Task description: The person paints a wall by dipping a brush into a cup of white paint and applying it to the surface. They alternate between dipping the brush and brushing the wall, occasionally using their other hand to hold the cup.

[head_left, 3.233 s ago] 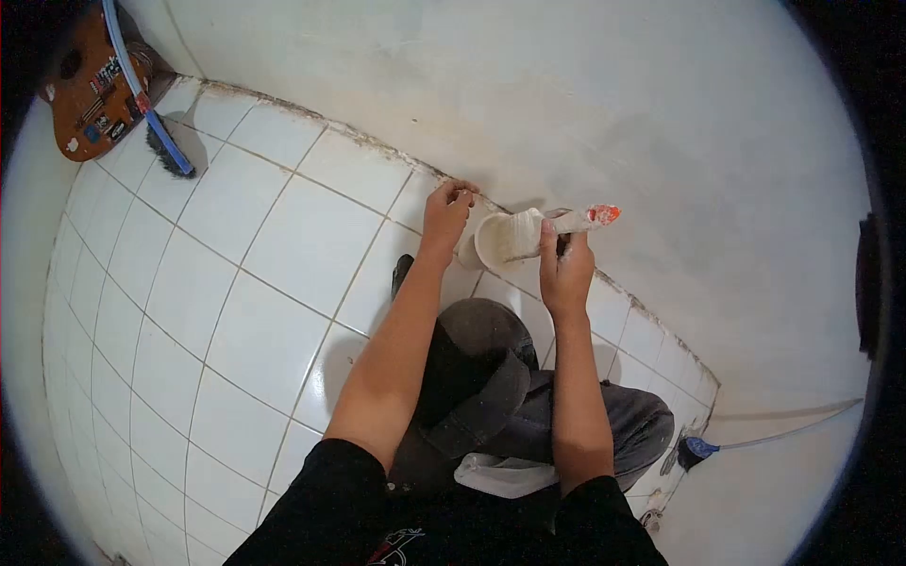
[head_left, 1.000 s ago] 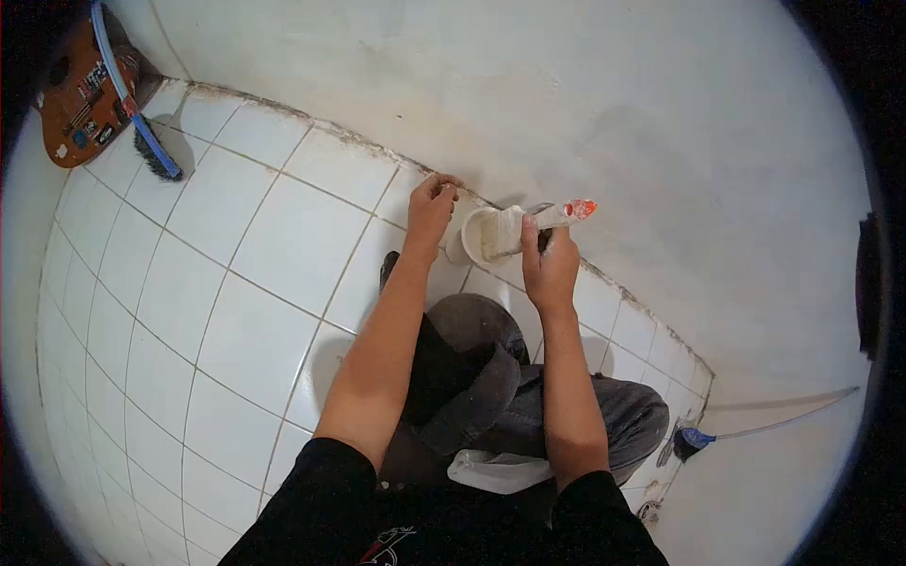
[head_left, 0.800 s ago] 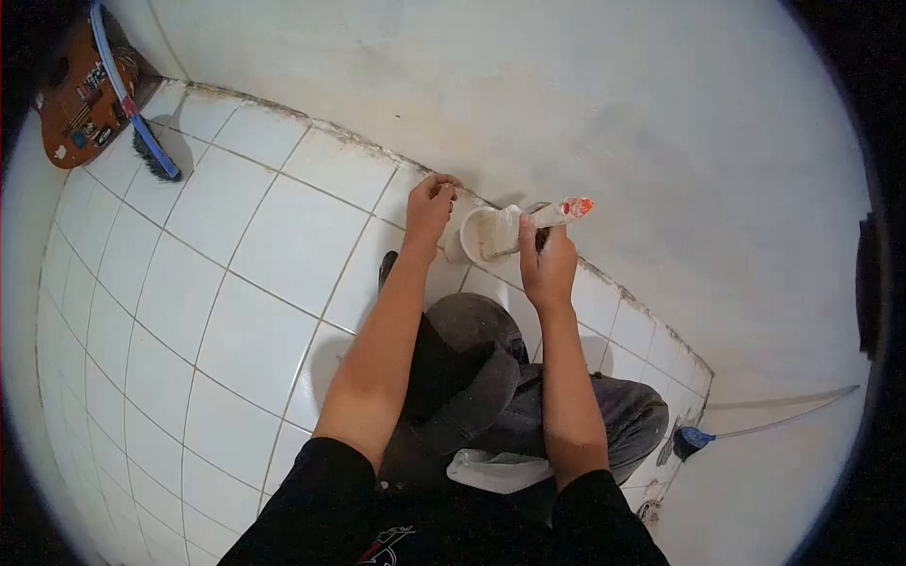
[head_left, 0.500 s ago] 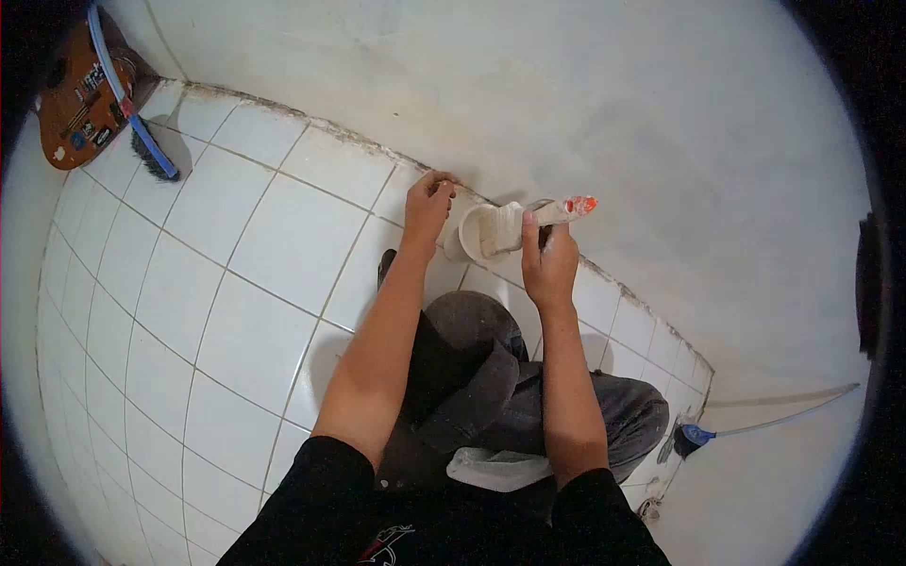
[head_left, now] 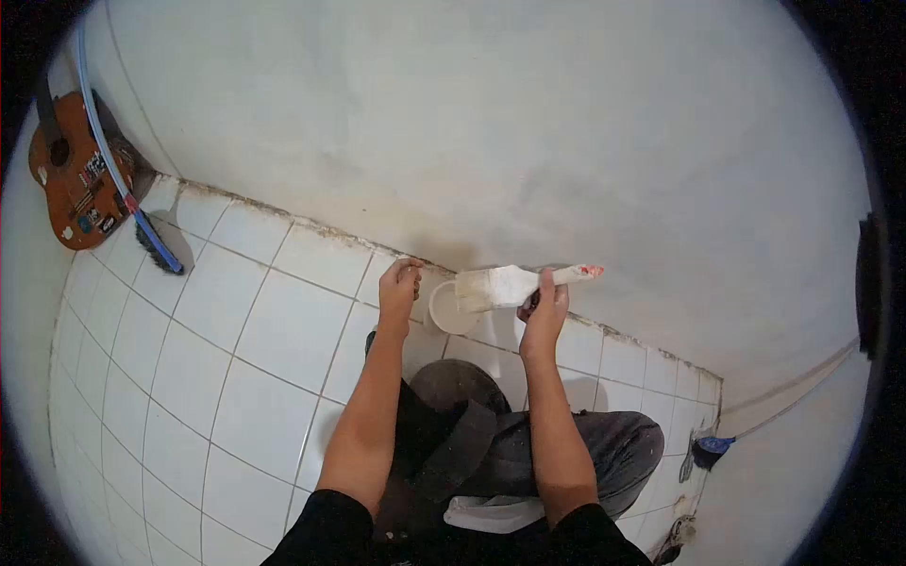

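Observation:
My right hand (head_left: 545, 319) is closed around the handle of a wide paintbrush (head_left: 512, 285), whose handle is white-smeared with a reddish tip. The brush lies nearly level, its bristles pointing left over a white paint pot (head_left: 441, 307) and hiding part of the rim. The pot is beside the foot of the wall, close to my bent knee. Just left of the pot, my left hand (head_left: 399, 288) has curled fingers near the wall's base. Whether anything is in those fingers cannot be made out.
A pale, patchy wall (head_left: 453, 123) rises ahead from the white tiled floor (head_left: 236, 377). At the far left, a guitar (head_left: 80, 193) leans in the corner with a blue-handled broom (head_left: 159, 243). Another blue brush (head_left: 710, 445) leans at the right.
The brush has come up out of the pot and turned level, its bristles now above the rim. My left hand stays curled beside the pot. The camera has tilted upward, showing more wall.

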`<control>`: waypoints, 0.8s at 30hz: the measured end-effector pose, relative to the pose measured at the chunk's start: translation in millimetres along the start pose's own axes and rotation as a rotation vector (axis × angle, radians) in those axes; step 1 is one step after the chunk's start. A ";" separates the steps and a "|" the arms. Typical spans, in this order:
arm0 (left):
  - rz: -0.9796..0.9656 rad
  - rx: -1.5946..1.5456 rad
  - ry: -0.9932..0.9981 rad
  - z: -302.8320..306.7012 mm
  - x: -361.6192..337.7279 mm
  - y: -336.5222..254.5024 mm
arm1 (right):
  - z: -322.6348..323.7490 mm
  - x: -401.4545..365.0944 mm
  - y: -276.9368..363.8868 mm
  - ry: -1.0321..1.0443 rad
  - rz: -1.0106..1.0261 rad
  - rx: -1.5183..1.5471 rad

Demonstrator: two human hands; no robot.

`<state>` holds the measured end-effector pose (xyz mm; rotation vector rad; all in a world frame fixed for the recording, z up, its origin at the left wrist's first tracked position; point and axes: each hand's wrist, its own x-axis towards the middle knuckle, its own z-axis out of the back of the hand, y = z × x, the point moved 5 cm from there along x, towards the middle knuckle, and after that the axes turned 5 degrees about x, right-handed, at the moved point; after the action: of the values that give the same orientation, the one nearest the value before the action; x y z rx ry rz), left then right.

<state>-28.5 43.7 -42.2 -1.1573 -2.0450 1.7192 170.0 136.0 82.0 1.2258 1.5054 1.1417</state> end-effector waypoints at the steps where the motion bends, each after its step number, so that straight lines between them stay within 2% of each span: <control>1: -0.004 0.009 -0.003 -0.2 0.9 -0.6 | 2.6 1.6 1.9 -0.002 0.005 0.010; 3: -0.016 0.000 -0.020 -2.3 -1.0 -3.8 | 11.8 4.8 -5.9 0.005 -0.146 0.337; 4: -0.017 -0.013 -0.043 -2.8 -3.8 -5.4 | 14.2 6.8 -8.5 0.084 -0.180 0.446; 5: -0.022 -0.001 -0.033 -3.7 -4.7 -6.1 | 20.0 9.1 -10.2 0.075 -0.175 0.460; 7: -0.007 0.011 -0.052 -1.5 -3.4 -3.1 | 14.4 0.7 -5.6 0.074 -0.335 0.587; 8: 0.010 0.063 -0.031 -1.4 -2.5 -1.0 | 10.5 -4.9 2.7 0.146 -0.317 0.584; 9: 0.006 0.085 -0.022 -2.1 -1.2 -0.1 | 9.7 -7.1 4.0 0.135 -0.315 0.606; 11: 0.002 0.119 -0.040 -0.7 0.6 3.5 | -1.0 -12.1 12.6 0.413 -0.225 0.588; 13: 0.004 0.159 -0.037 -0.8 -1.5 3.3 | -2.8 -18.5 17.0 0.456 -0.274 0.632; 15: 0.005 0.202 -0.037 -2.6 -1.2 0.9 | -15.8 -30.5 34.8 0.550 0.143 0.217; 16: -0.015 0.207 -0.039 -5.0 -2.0 -0.8 | -19.4 -36.3 38.3 0.537 0.138 0.240; 17: -0.034 0.211 -0.042 -5.8 -3.5 -2.2 | -25.1 -45.3 47.2 0.579 0.265 0.098; 18: -0.228 0.307 0.030 -9.4 0.3 -7.0 | -30.1 -53.9 54.7 0.616 0.390 -0.050; 19: -0.171 0.233 -0.012 -5.7 3.9 1.1 | -34.4 -61.4 58.4 0.650 0.512 -0.202; 24: -0.165 0.298 -0.005 -9.2 -0.7 7.6 | -35.8 -66.7 58.3 0.740 0.578 -0.144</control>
<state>-19.1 49.9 -46.3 -0.8680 -1.7536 1.8633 156.7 71.3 151.1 1.2367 1.5640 2.2316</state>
